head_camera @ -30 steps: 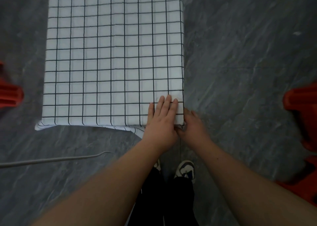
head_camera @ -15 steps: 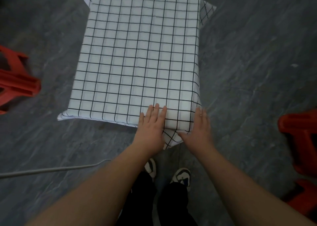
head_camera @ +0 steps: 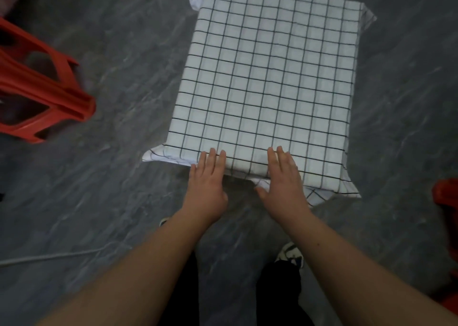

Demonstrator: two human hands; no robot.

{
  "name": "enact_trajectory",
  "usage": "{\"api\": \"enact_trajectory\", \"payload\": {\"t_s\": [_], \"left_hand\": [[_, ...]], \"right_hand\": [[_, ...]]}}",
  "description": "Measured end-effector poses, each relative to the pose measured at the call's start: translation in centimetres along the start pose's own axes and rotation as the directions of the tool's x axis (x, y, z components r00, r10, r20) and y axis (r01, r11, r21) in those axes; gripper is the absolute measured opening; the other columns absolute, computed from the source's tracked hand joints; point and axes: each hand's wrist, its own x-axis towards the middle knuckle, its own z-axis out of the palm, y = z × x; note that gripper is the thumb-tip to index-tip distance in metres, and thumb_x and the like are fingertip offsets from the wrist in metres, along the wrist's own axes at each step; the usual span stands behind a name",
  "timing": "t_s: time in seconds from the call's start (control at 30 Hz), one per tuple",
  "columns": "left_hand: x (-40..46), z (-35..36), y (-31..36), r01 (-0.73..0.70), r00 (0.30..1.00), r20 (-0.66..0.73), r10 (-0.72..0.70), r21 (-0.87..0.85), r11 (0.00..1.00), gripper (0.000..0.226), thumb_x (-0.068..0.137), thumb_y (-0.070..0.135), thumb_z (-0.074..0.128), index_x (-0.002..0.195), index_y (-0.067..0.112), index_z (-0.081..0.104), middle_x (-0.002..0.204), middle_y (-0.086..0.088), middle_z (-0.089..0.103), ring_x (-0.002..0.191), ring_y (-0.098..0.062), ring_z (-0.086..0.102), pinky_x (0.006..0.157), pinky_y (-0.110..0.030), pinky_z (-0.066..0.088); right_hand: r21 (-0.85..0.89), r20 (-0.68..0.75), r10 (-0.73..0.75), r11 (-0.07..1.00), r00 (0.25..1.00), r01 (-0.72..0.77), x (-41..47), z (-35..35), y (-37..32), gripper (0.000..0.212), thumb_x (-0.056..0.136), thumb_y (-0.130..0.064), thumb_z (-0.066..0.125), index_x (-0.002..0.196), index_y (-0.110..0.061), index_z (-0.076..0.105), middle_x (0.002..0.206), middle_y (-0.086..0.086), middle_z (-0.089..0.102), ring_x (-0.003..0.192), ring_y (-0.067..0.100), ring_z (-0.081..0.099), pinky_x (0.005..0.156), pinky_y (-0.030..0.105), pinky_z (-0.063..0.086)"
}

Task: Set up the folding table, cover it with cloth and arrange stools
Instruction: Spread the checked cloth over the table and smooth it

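A white cloth with a black grid covers the whole top of the small table, its corners sticking out past the edges. My left hand lies flat with its fingertips on the cloth's near edge, left of the middle. My right hand lies flat beside it, fingers spread on the same near edge. Neither hand holds anything. A red plastic stool lies on its side on the floor to the left. Part of another red stool shows at the right border.
The floor is dark grey stone. A pale cord runs across it at the lower left. My feet and dark trousers are just below the table's near edge.
The view has swung left, so the table now sits further right. My hands have slid apart along the near edge, away from the near right corner, and now lie flat on the cloth.
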Motion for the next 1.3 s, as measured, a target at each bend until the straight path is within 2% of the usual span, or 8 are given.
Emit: {"api": "enact_trajectory", "payload": {"t_s": [0.17, 0.33, 0.6, 0.73, 0.83, 0.9, 1.07, 1.3], "left_hand": [[-0.4, -3.1, -8.2, 0.029, 0.999, 0.024, -0.028, -0.021, 0.999, 0.102, 0.08, 0.013, 0.057, 0.157, 0.021, -0.008, 0.166, -0.005, -0.012, 0.152, -0.025, -0.016, 0.124, -0.044, -0.002], [0.5, -5.3, -14.4, 0.002, 0.999, 0.043, -0.001, -0.024, 1.0, 0.099, 0.082, 0.014, 0.058, 0.157, 0.015, -0.006, 0.166, -0.008, -0.008, 0.153, -0.028, -0.01, 0.124, -0.045, -0.001], [4.2, -4.4, -18.4, -0.057, 0.992, 0.113, 0.056, 0.003, 0.998, 0.093, 0.093, 0.027, 0.059, 0.157, 0.014, -0.008, 0.167, -0.008, -0.003, 0.153, -0.027, -0.007, 0.123, -0.046, 0.004], [6.9, -2.7, -19.0, -0.088, 0.991, 0.106, 0.086, 0.019, 0.996, 0.089, 0.09, 0.024, 0.064, 0.158, 0.014, 0.007, 0.165, -0.006, 0.015, 0.153, -0.026, 0.008, 0.123, -0.048, 0.011], [8.8, -1.4, -19.7, -0.084, 0.994, 0.063, 0.089, -0.078, 0.993, 0.067, 0.091, 0.022, 0.063, 0.152, 0.016, 0.034, 0.152, -0.009, 0.044, 0.144, -0.027, 0.033, 0.117, -0.048, 0.026], [9.3, -0.9, -20.0, -0.064, 0.995, 0.067, 0.073, -0.123, 0.99, 0.054, 0.093, 0.021, 0.06, 0.145, 0.017, 0.045, 0.144, -0.009, 0.054, 0.134, -0.029, 0.045, 0.111, -0.043, 0.034], [9.2, -1.3, -19.3, 0.005, 0.991, 0.133, 0.026, -0.224, 0.975, 0.035, 0.096, 0.013, 0.054, 0.131, 0.017, 0.059, 0.124, -0.011, 0.065, 0.113, -0.035, 0.057, 0.087, -0.036, 0.043], [9.8, -2.1, -18.9, 0.064, 0.971, 0.241, -0.003, -0.243, 0.968, 0.033, 0.095, 0.015, 0.051, 0.126, 0.02, 0.061, 0.122, -0.011, 0.065, 0.113, -0.035, 0.059, 0.09, -0.039, 0.048]], "right_hand": [[-0.061, 0.015, 0.011, 0.998, 1.0, -0.011, 1.5, 2.8, -7.3, 0.098, 0.086, -0.041, 0.07, 0.158, -0.021, 0.006, 0.166, 0.004, 0.003, 0.153, 0.025, 0.0, 0.123, 0.046, 0.013], [-0.063, -0.005, 0.023, 0.998, 1.0, -0.023, 2.7, 4.5, -13.9, 0.097, 0.087, -0.041, 0.069, 0.158, -0.022, 0.007, 0.166, 0.003, 0.005, 0.153, 0.024, 0.001, 0.123, 0.046, 0.013], [-0.125, 0.006, -0.037, 0.992, 0.999, 0.037, 5.9, 7.0, -17.1, 0.098, 0.085, -0.038, 0.07, 0.159, -0.023, 0.006, 0.167, 0.004, 0.005, 0.153, 0.028, 0.0, 0.123, 0.049, 0.008], [-0.21, 0.05, -0.141, 0.966, 0.989, 0.149, 8.5, 8.7, -17.1, 0.097, 0.087, -0.036, 0.067, 0.158, -0.024, 0.003, 0.167, 0.004, -0.001, 0.153, 0.027, -0.006, 0.123, 0.05, 0.001], [-0.273, 0.05, -0.208, 0.938, 0.977, 0.214, 9.7, 10.4, -16.7, 0.093, 0.087, -0.034, 0.066, 0.159, -0.022, 0.007, 0.167, 0.004, 0.002, 0.153, 0.028, -0.002, 0.122, 0.055, 0.003], [-0.305, 0.043, -0.219, 0.926, 0.975, 0.221, 9.9, 11.2, -16.4, 0.092, 0.087, -0.033, 0.065, 0.159, -0.021, 0.008, 0.167, 0.004, 0.002, 0.153, 0.029, -0.001, 0.121, 0.058, 0.005], [-0.317, 0.015, -0.217, 0.925, 0.976, 0.211, 9.8, 11.7, -16.2, 0.085, 0.091, -0.029, 0.06, 0.159, -0.019, 0.01, 0.167, 0.004, 0.004, 0.153, 0.03, 0.001, 0.12, 0.059, 0.005], [-0.306, 0.003, -0.208, 0.931, 0.978, 0.199, 10.1, 12.1, -16.1, 0.085, 0.09, -0.02, 0.062, 0.159, -0.02, 0.011, 0.167, 0.004, 0.006, 0.153, 0.03, 0.003, 0.12, 0.058, 0.002]]}}
